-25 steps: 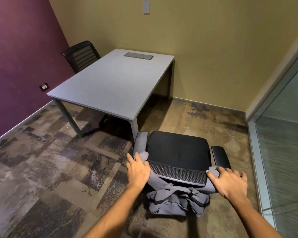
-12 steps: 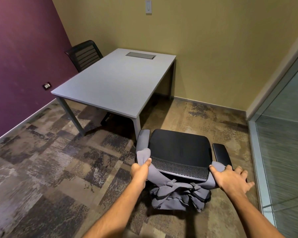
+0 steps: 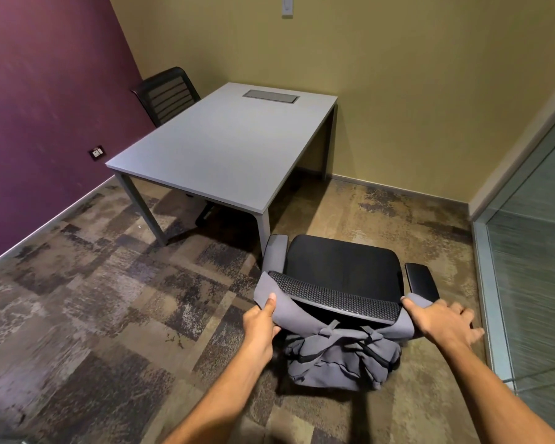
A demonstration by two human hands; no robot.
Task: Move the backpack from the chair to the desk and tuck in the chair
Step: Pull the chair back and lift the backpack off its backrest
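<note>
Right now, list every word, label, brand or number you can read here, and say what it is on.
None can be read.
Wall outlet: any marks too small to read.
Wall switch: blank as far as shows.
Backpack, chair, desk: no logo or label visible.

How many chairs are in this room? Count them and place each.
2. One black chair stands nearest the person, past the desk's near corner, the grey backpack hung on its backrest. Another chair sits behind the desk's far-left side.
</note>
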